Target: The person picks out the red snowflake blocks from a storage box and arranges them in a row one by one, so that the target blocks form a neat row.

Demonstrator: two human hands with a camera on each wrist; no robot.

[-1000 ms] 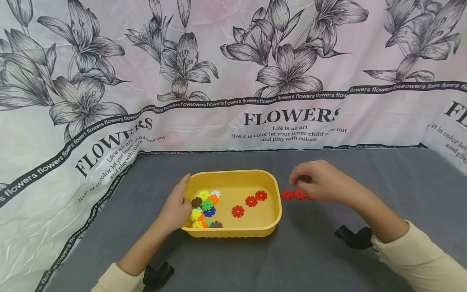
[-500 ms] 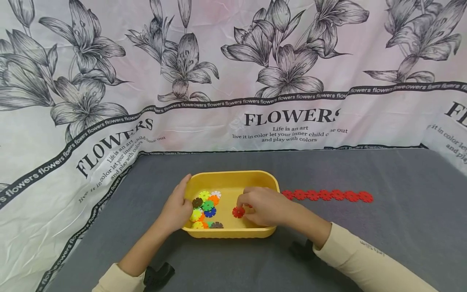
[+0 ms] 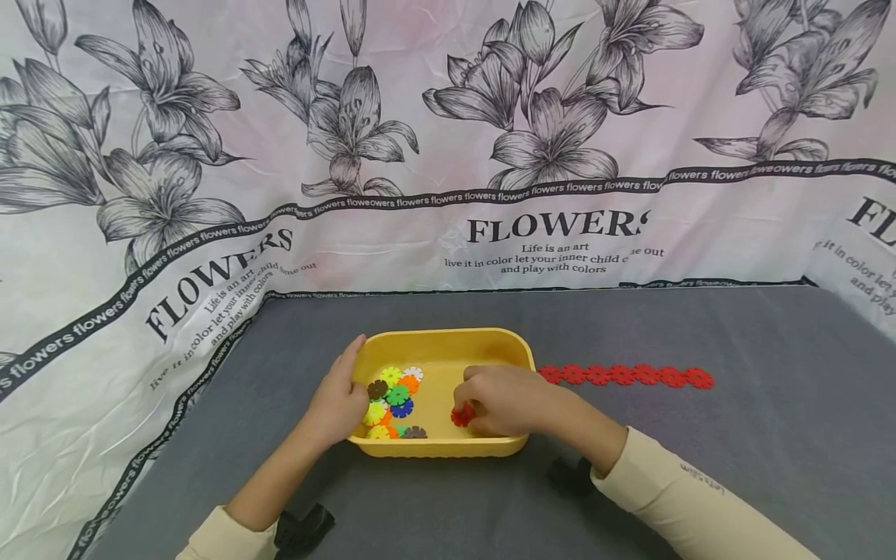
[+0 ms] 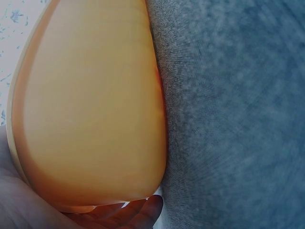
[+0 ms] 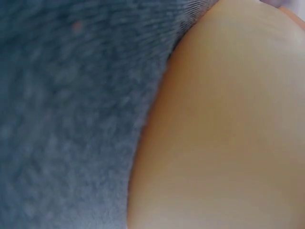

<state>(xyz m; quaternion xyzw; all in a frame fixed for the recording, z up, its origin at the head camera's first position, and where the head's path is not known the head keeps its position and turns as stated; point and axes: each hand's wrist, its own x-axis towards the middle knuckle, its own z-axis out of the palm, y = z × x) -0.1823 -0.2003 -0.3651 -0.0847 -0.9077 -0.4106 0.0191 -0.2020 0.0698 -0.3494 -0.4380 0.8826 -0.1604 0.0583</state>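
Slightly shifted right and nearer since half a second ago, a red notched plastic disc (image 3: 462, 415) is pinched by the right hand (image 3: 502, 399) inside the yellow plastic tray (image 3: 441, 447); the left hand (image 3: 339, 398) grips the tray's left end.

A grey surface (image 3: 770, 404) spreads beneath left hand (image 3: 339, 398) and right hand (image 3: 505, 398); beyond both, a pale curtain (image 3: 392, 249) bears dark flowers (image 3: 549, 144).

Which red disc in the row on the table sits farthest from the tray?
The end red disc, rightmost in the head view. All the row's others lie between it and the yellow tray.
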